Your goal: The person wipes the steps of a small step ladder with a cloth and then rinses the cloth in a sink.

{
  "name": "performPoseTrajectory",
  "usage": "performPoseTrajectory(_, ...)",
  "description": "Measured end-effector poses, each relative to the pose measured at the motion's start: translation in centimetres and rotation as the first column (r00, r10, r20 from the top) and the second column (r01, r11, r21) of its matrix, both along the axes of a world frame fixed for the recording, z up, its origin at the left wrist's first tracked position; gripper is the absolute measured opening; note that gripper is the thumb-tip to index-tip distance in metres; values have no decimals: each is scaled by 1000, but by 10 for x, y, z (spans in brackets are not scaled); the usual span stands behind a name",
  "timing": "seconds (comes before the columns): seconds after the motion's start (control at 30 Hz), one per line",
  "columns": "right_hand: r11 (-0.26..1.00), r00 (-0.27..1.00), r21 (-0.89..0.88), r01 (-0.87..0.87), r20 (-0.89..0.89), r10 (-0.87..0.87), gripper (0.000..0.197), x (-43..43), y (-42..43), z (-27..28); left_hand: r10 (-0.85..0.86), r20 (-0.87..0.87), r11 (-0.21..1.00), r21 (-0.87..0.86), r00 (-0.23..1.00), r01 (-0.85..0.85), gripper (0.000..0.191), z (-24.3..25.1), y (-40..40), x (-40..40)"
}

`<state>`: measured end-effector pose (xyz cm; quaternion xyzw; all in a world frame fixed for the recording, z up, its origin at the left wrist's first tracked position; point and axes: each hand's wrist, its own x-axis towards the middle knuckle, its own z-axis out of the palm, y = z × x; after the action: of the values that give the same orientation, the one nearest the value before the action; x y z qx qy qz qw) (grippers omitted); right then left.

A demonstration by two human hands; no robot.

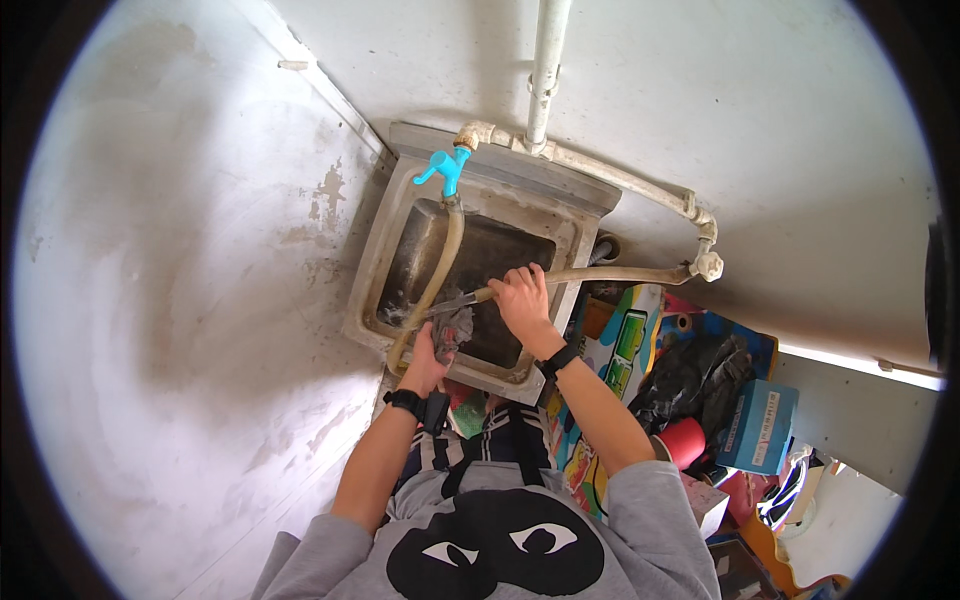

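Over a worn sink [363,279], my right hand [523,301] grips a beige hose [616,276] near its end. Water [452,304] streams from that end toward the left of the basin. My left hand [426,366] holds a wet, crumpled grey cloth [452,330] with some reddish patches, just below the stream. A second hose [450,255] hangs from the blue tap [448,169], curves across the basin and passes over the front left rim beside my left hand. Its lower end is hidden.
White pipes [622,176] run along the back wall to a valve [707,266], where the held hose is attached. A whitewashed wall [225,300] stands close on the left. At the right lie printed boards [630,337], a black plastic bag [694,379] and a blue box [759,427] bearing writing.
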<state>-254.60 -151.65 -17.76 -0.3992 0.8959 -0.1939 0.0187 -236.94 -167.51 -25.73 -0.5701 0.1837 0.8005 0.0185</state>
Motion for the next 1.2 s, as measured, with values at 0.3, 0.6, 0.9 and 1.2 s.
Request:
performPoseTrajectory(0.3, 995, 1000, 103, -13, -4, 14, 21, -13, 0, -7, -52, -44, 999, -15, 998, 51, 32, 67, 4, -10)
performPoseTrajectory(0.6, 987, 1000, 159, -2, -9, 4, 21, -5, 7, -23, -144, 32, 986, -84, 989, 146, 29, 79, -5, -21)
performPoseTrajectory(0.9, 990, 999, 135, 28, -22, -26, 20, -4, 6, -33, -251, -2, 962, -113, 968, 249, 27, 86, -9, -19)
performPoseTrajectory(1.2, 998, 999, 53, 31, 14, -32, 21, -3, 5, -26, -364, -35, 924, -139, 931, 356, 24, 89, -21, -18)
